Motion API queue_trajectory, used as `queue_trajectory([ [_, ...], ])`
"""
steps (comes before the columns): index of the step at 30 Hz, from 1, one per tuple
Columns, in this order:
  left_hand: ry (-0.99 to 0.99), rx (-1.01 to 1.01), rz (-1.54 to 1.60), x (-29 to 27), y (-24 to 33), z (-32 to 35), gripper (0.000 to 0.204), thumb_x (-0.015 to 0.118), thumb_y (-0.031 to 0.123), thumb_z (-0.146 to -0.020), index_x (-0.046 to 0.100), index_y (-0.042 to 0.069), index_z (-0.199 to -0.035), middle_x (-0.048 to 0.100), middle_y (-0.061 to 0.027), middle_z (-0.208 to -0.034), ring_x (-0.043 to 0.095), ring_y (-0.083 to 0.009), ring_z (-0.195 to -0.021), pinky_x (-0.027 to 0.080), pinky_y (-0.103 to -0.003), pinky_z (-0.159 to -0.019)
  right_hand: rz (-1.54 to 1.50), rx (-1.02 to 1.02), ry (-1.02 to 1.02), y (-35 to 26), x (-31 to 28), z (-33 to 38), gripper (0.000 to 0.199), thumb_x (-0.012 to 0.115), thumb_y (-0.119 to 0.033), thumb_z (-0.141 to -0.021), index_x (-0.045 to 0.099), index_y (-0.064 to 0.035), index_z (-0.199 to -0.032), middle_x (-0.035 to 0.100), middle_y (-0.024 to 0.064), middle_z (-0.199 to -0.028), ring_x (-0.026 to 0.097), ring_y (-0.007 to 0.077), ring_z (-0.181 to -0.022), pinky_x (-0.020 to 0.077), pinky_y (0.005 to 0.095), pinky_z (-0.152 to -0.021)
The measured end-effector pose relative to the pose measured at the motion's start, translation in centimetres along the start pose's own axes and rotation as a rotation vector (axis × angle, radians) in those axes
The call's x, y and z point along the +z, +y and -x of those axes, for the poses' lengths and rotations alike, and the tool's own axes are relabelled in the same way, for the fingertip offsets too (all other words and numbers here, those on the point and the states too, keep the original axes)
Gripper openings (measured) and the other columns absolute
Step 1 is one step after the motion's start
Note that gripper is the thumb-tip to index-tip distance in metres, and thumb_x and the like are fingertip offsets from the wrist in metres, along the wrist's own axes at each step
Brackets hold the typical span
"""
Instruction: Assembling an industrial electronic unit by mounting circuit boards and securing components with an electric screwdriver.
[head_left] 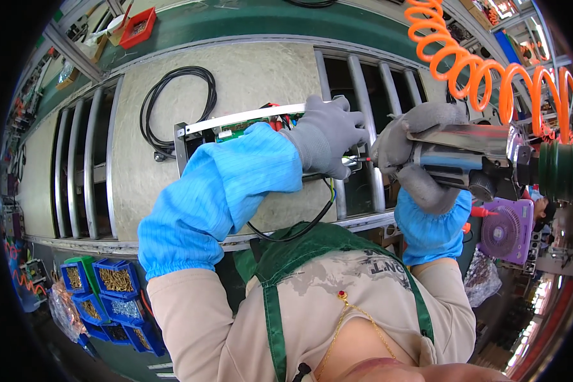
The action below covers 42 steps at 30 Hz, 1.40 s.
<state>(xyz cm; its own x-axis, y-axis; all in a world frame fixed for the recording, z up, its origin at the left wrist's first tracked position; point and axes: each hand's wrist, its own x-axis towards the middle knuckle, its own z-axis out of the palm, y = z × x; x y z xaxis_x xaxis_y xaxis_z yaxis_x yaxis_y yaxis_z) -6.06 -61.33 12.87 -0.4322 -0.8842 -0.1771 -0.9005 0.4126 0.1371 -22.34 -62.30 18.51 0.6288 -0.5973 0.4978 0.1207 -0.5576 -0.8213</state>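
Observation:
A metal chassis [254,118] with a green circuit board [239,130] and coloured wires lies on the pale work board in front of me. My left hand [328,135], in a grey glove, grips the chassis at its right end, fingers spread over the top and thumb on the near side. In my grey-gloved right hand [417,149] is a silver power screwdriver [458,159], held sideways. Its thin bit points left, close to my left hand and the chassis end; whether it touches a screw is hidden. Blue sleeves cover both forearms.
A coiled black cable [148,111] lies left of the chassis. Metal rollers [363,95] flank the work board [254,70]. An orange spiral hose [471,67] hangs at upper right. Blue bins [116,278] of screws stand lower left, a purple fan [506,230] at right, a red tray [138,28] far left.

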Motion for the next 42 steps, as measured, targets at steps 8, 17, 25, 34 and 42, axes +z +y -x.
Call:
queue_trajectory([
  [8,0.054,0.038,-0.010,0.9,-0.3,-0.3,0.060,0.072,0.052,-0.067,0.059,0.024,-0.119,0.054,0.0009,-0.115,0.048,-0.0207,-0.112,0.042,-0.043,-0.081,-0.216,-0.052,0.025,0.6,0.4,-0.1,0.047,0.077,-0.016,-0.073,0.047,-0.0027,-0.106,0.047,0.0036,-0.065,0.048,0.0143,-0.050,0.0433,0.0314,-0.049],
  [17,0.224,0.106,0.132,2.5,-2.0,0.2,0.053,0.073,0.050,-0.067,0.063,0.024,-0.113,0.054,-0.0022,-0.115,0.048,-0.0251,-0.114,0.041,-0.043,-0.085,-0.358,0.010,0.048,1.4,-0.6,0.2,0.059,0.060,0.008,-0.059,0.047,0.0018,-0.116,0.058,0.0111,-0.079,0.059,0.0166,-0.069,0.0508,0.0317,-0.063],
  [25,0.279,0.165,0.293,2.4,-2.3,0.4,0.020,0.069,0.026,-0.073,0.074,0.023,-0.093,0.051,-0.0057,-0.125,0.045,-0.0291,-0.117,0.037,-0.048,-0.096,-0.415,0.008,0.100,1.3,-0.8,0.6,0.060,0.060,0.010,-0.060,0.046,0.0011,-0.117,0.058,0.0111,-0.080,0.059,0.0172,-0.069,0.0509,0.0311,-0.062],
  [34,0.481,0.191,-0.188,3.7,-0.9,-0.4,0.015,0.065,0.024,-0.077,0.070,0.017,-0.089,0.051,-0.0046,-0.122,0.043,-0.0288,-0.120,0.037,-0.048,-0.096,-0.381,0.011,0.128,1.5,-0.3,0.3,0.055,0.065,0.009,-0.063,0.047,0.0022,-0.115,0.059,0.0093,-0.079,0.058,0.0149,-0.068,0.0496,0.0283,-0.063],
  [42,0.408,0.256,0.149,3.6,-2.4,-0.7,0.020,0.067,0.028,-0.078,0.068,0.017,-0.095,0.051,-0.0061,-0.121,0.043,-0.0319,-0.116,0.038,-0.048,-0.092,-0.394,-0.034,0.128,1.7,-0.9,-0.3,0.055,0.068,0.007,-0.063,0.048,0.0042,-0.114,0.060,0.0084,-0.074,0.059,0.0150,-0.068,0.0502,0.0278,-0.062],
])
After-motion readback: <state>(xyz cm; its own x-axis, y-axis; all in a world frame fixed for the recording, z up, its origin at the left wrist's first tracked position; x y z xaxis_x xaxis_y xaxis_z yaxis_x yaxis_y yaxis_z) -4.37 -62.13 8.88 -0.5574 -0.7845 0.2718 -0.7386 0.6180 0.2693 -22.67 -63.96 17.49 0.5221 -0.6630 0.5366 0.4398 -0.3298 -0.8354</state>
